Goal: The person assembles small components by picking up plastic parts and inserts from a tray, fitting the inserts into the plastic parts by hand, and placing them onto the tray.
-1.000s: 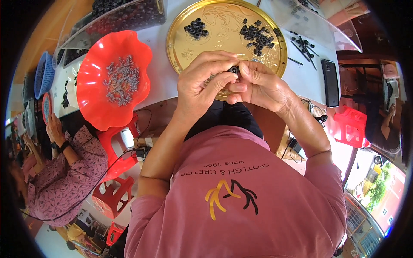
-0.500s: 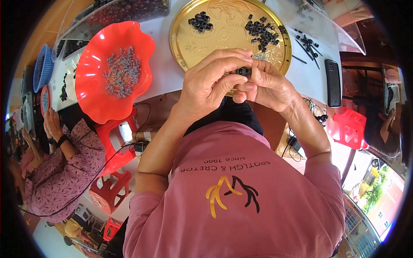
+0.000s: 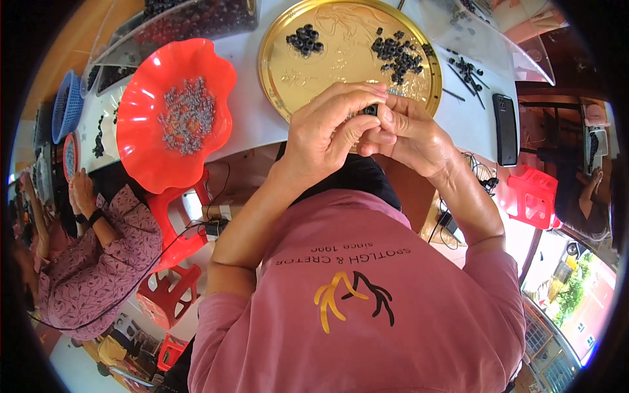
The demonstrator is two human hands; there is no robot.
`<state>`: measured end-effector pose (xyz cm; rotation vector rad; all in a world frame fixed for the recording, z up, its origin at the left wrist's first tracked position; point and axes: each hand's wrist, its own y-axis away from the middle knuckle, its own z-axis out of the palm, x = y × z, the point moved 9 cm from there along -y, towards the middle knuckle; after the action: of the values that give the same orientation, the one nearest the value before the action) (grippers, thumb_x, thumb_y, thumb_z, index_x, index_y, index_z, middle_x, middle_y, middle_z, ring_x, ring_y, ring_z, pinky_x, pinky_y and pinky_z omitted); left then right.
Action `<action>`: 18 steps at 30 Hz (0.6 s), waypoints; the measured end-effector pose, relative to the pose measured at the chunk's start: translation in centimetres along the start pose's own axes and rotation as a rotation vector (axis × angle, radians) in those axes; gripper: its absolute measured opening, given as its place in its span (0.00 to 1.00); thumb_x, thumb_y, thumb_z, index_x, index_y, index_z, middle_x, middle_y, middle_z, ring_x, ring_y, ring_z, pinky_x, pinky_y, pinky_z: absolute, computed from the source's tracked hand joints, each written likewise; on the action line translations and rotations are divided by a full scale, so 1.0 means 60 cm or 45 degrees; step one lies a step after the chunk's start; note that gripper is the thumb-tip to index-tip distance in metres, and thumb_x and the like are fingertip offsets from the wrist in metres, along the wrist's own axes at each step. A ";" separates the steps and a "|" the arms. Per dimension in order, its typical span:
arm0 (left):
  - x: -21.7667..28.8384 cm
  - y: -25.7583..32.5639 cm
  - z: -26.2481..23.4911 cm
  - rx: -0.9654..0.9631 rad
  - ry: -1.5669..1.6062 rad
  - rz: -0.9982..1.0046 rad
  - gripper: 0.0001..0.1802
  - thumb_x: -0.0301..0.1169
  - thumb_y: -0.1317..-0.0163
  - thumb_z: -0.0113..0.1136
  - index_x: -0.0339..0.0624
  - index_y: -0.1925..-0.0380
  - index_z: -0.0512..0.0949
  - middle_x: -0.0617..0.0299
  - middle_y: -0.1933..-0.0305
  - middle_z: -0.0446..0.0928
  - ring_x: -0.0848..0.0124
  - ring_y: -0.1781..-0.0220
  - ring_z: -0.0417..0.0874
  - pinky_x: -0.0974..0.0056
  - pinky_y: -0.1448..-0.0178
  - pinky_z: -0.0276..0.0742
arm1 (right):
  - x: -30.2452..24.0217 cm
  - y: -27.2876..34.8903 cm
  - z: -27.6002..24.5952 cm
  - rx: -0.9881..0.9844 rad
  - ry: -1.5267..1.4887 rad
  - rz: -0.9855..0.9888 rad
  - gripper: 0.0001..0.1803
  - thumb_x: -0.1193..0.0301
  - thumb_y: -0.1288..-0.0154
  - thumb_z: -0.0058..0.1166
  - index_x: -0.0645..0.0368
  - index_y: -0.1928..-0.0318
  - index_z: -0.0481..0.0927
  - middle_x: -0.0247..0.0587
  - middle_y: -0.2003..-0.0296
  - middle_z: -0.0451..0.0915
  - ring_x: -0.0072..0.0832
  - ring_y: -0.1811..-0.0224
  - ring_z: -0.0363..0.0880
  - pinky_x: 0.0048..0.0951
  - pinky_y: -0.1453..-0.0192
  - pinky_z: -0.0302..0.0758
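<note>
My left hand (image 3: 331, 128) and my right hand (image 3: 413, 134) meet over the near edge of a round gold tray (image 3: 337, 62). Between their fingertips is a small black ring-like part (image 3: 371, 110), partly covered by the fingers. The left thumb and fingers pinch it from one side, and the right thumb and fingers close on it from the other. On the tray lie a small cluster of black round parts (image 3: 304, 40) at left and a larger, looser pile of black parts (image 3: 400, 56) at right.
A red wavy-rimmed bowl (image 3: 137, 114) with small grey pieces (image 3: 187, 118) stands left of the tray. Right of it lie black sticks and bits (image 3: 468, 82) and a dark phone (image 3: 504, 128). Clear bins flank the far side. A co-worker (image 3: 98, 262) sits at left near red stools (image 3: 167, 295).
Both hands have shifted slightly, still together around the black part. The whole table scene sits a little differently in view. The co-worker's hands at left have moved slightly.
</note>
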<state>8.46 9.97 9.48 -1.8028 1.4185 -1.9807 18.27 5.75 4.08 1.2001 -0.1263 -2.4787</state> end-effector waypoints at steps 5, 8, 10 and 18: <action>-0.008 0.038 -0.004 -0.043 -0.053 -0.169 0.22 0.24 0.38 0.62 0.34 0.42 0.75 0.49 0.40 0.77 0.59 0.37 0.76 0.59 0.35 0.72 | -0.052 0.032 -0.012 0.203 0.697 0.013 0.18 0.63 0.32 0.60 0.65 0.50 0.79 0.37 0.60 0.81 0.20 0.63 0.77 0.25 0.57 0.77; -0.026 0.073 -0.036 0.077 -0.166 -0.295 0.21 0.23 0.40 0.65 0.33 0.46 0.76 0.50 0.43 0.78 0.59 0.43 0.80 0.62 0.40 0.75 | -0.182 0.058 -0.009 0.373 1.223 -0.497 0.14 0.68 0.31 0.59 0.64 0.51 0.81 0.36 0.61 0.83 0.19 0.66 0.78 0.23 0.60 0.76; -0.036 0.081 -0.039 0.060 -0.168 -0.313 0.20 0.22 0.39 0.64 0.34 0.46 0.77 0.50 0.44 0.78 0.60 0.44 0.81 0.62 0.41 0.76 | -0.282 0.089 -0.018 0.628 1.485 -0.753 0.13 0.70 0.32 0.59 0.62 0.50 0.82 0.34 0.59 0.83 0.18 0.64 0.78 0.21 0.57 0.75; -0.031 0.106 -0.056 0.141 -0.304 -0.403 0.13 0.20 0.37 0.60 0.35 0.52 0.80 0.52 0.51 0.81 0.65 0.52 0.84 0.66 0.50 0.78 | -0.417 0.067 -0.044 1.028 1.980 -1.176 0.14 0.73 0.36 0.61 0.65 0.51 0.83 0.35 0.66 0.83 0.18 0.66 0.78 0.20 0.62 0.76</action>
<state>3.14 9.42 4.29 -2.2344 0.9860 -1.8467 35.55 11.66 21.85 3.7096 -0.1377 -1.0876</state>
